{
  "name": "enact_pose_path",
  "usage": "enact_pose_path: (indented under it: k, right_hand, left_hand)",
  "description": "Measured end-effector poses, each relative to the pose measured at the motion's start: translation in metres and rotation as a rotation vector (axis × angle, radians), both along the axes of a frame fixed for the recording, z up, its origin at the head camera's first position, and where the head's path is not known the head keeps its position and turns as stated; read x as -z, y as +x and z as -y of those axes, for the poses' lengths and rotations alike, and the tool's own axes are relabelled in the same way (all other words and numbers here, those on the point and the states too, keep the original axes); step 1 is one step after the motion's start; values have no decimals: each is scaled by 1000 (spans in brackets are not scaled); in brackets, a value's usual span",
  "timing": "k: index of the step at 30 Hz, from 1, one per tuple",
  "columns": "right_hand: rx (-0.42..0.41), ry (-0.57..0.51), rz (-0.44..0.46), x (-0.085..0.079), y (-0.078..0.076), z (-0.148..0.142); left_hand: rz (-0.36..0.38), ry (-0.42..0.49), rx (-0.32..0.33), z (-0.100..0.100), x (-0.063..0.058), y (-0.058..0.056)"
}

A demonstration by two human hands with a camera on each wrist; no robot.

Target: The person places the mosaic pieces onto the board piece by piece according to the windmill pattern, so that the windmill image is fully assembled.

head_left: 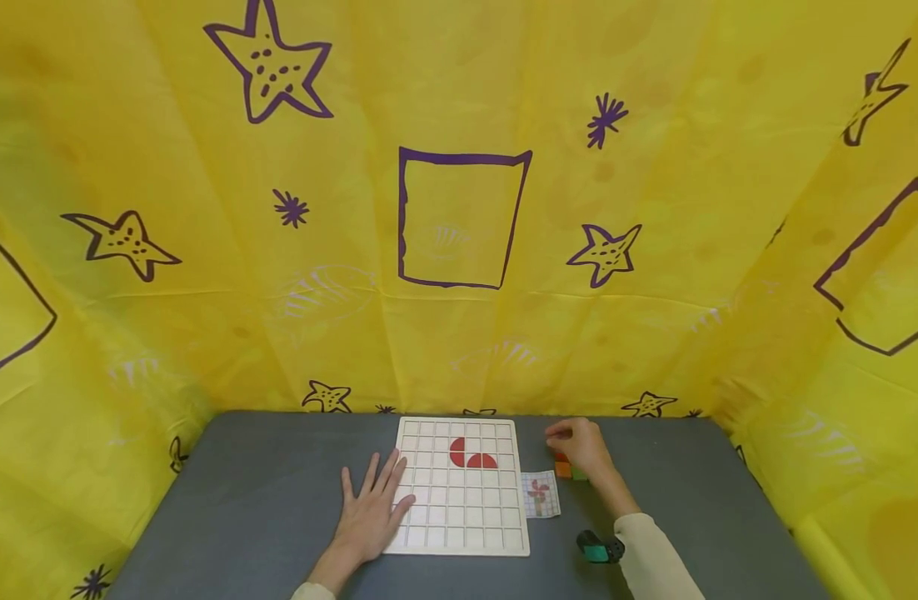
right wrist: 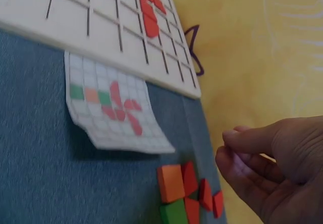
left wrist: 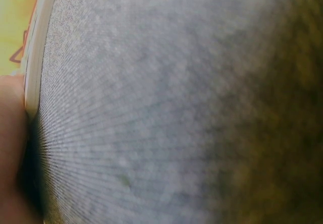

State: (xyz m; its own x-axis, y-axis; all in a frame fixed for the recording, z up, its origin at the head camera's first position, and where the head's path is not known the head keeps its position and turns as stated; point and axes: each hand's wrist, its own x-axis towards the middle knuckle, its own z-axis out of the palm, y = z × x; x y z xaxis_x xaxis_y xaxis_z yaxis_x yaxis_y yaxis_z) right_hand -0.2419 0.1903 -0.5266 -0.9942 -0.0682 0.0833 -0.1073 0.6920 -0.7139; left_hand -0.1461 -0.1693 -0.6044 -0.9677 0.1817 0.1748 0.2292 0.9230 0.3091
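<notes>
A white gridded board (head_left: 459, 517) lies on the grey table, with several red quarter-circle pieces (head_left: 481, 461) in its upper cells. My left hand (head_left: 371, 512) rests spread across the board's left edge, fingers extended. To the board's right, my right hand (right wrist: 275, 166) hovers beside a small group of pieces, thumb and index finger close together; no piece shows between them. That group has an orange square block (right wrist: 171, 183), a green block (right wrist: 174, 213) and several red pieces (right wrist: 205, 194). A paper pattern card (right wrist: 111, 103) with a pinwheel-like figure sits against the board's right edge.
A yellow cloth backdrop (head_left: 459, 350) with purple drawings surrounds the table (head_left: 256, 500) at the back and sides. A black and green device (head_left: 600, 548) is on the right wrist. The left wrist view is mostly blurred grey tabletop.
</notes>
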Motion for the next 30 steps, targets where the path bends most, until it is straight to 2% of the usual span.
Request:
enact_pose_path:
  k: [8,19,26,30]
  right_hand:
    - [0,45,15,5,2,-14]
    - [-15,28,51,5,3,-34]
    - [-11,7,97,5,6,-40]
    - [-24,45,96,7,8,-44]
  left_hand:
    - [-4,1,-1,0,0,1]
    - [-23,-12,-2,0,3,0]
    - [-2,-10,-3,-1,-3,1]
    - [24,-17,0,-2,-8,2]
